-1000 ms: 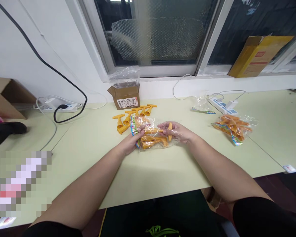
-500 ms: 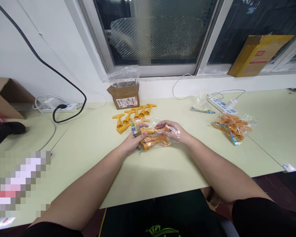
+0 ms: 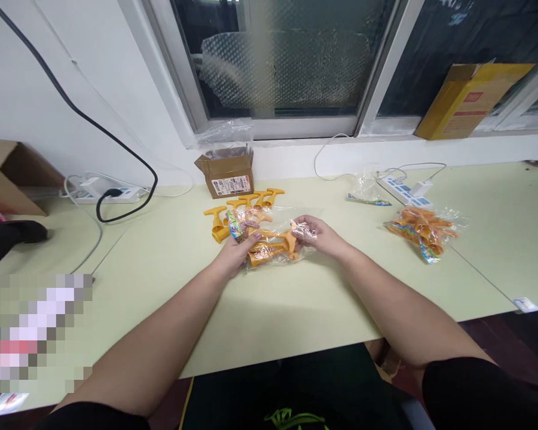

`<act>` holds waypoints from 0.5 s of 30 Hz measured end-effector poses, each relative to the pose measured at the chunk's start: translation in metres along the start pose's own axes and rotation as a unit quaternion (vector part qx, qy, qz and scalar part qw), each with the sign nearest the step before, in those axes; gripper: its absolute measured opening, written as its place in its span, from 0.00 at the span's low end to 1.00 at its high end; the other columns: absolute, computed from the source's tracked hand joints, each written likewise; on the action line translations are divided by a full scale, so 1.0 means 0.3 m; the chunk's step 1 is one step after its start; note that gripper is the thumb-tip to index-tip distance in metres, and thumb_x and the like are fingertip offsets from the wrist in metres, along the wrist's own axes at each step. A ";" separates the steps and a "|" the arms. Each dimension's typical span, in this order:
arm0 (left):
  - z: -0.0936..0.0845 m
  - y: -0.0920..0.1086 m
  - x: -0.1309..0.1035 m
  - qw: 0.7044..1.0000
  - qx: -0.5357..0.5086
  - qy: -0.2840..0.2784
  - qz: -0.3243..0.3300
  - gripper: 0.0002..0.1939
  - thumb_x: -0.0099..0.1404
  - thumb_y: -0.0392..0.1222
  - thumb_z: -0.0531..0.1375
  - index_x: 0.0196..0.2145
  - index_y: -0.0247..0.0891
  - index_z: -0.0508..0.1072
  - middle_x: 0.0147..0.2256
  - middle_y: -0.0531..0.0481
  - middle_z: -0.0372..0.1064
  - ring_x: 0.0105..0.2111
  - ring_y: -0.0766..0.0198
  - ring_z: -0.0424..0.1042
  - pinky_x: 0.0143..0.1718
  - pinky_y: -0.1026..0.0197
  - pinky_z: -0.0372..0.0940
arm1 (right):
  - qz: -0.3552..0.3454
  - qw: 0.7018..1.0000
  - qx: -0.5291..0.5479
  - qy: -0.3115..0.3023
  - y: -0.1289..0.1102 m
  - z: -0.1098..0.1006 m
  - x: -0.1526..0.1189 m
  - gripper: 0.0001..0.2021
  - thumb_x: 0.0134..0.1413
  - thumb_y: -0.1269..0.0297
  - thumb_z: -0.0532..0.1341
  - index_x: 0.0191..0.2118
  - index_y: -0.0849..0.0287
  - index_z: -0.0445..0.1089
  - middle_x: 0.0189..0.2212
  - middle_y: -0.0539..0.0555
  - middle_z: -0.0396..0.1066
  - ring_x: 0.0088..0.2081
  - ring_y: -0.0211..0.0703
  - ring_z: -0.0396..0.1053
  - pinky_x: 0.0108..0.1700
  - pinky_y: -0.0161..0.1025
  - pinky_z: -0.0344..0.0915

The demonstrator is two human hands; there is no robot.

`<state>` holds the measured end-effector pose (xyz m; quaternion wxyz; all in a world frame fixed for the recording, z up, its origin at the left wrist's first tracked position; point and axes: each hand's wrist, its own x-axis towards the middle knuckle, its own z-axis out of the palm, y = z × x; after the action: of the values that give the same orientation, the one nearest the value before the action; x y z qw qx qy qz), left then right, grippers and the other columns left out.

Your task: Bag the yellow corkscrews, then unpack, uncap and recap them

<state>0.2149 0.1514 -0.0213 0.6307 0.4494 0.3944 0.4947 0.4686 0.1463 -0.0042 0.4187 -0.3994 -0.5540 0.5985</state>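
Note:
A clear plastic bag (image 3: 275, 216) with a colourful printed end lies between my hands, with several orange T-shaped plastic pieces (image 3: 264, 254) in it. My left hand (image 3: 237, 248) is closed on the bag's printed end, thumb on top. At the other end, the fingers of my right hand (image 3: 316, 234) pinch the crosspiece of one T-shaped piece (image 3: 290, 239). Clear film shows over those fingers; I cannot tell whether they are inside the bag. Just behind the bag, several loose yellow-orange T-shaped pieces (image 3: 215, 218) with hollow ends stand and lie on the table, partly hidden.
A filled bag of orange pieces (image 3: 424, 230) lies to the right, near a flat clear bag (image 3: 368, 194) and a power strip (image 3: 403, 191). A small open carton (image 3: 229, 179) stands at the back. A black cable (image 3: 125, 158) hangs down at the left.
The bag and my left hand have shifted slightly left. The piece at my right fingers has turned so its crosspiece shows, and my right fingers have moved to its end.

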 end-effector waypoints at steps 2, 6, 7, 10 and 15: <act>-0.004 0.019 0.004 1.000 -0.013 0.014 0.013 0.25 0.54 0.48 0.75 0.43 0.41 0.70 0.41 0.50 0.78 0.46 0.52 0.79 0.51 0.47 0.74 | -0.026 0.999 0.003 0.035 -0.005 -0.007 0.001 0.26 0.44 0.44 0.74 0.43 0.54 0.68 0.30 0.51 0.77 0.30 0.42 0.76 0.36 0.41 0.75; -0.030 0.050 0.025 0.997 -0.056 0.054 0.032 0.26 0.54 0.47 0.75 0.48 0.39 0.72 0.43 0.45 0.80 0.46 0.50 0.81 0.50 0.46 0.76 | -0.121 0.971 -0.051 0.200 0.003 -0.066 0.012 0.16 0.54 0.48 0.68 0.37 0.54 0.68 0.26 0.49 0.73 0.25 0.38 0.69 0.28 0.38 0.69; -0.039 0.052 0.033 0.995 -0.063 0.064 0.034 0.27 0.55 0.47 0.75 0.49 0.38 0.73 0.44 0.43 0.80 0.46 0.49 0.81 0.50 0.46 0.76 | -0.131 0.960 -0.077 0.233 0.014 -0.085 0.017 0.13 0.56 0.50 0.66 0.36 0.53 0.68 0.25 0.49 0.71 0.25 0.38 0.68 0.28 0.38 0.67; -0.060 0.051 0.051 0.993 -0.081 0.074 0.043 0.28 0.56 0.48 0.74 0.50 0.36 0.74 0.48 0.40 0.80 0.47 0.48 0.81 0.50 0.46 0.77 | -0.124 0.942 -0.190 0.249 0.071 -0.126 0.039 0.08 0.57 0.56 0.63 0.36 0.55 0.71 0.28 0.51 0.72 0.29 0.42 0.69 0.35 0.42 0.69; -0.061 0.053 0.047 0.994 -0.087 0.053 0.026 0.28 0.56 0.47 0.74 0.52 0.35 0.74 0.48 0.38 0.80 0.46 0.46 0.81 0.49 0.44 0.77 | -0.231 0.882 -0.410 0.038 0.168 -0.068 0.106 0.19 0.54 0.63 0.64 0.52 0.55 0.74 0.55 0.63 0.74 0.57 0.59 0.69 0.62 0.60 0.63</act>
<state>0.1962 0.1700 -0.0121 0.6324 0.3757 0.3710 0.5668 0.4745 0.1813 -0.0563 0.3645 -0.4184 -0.8101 0.1891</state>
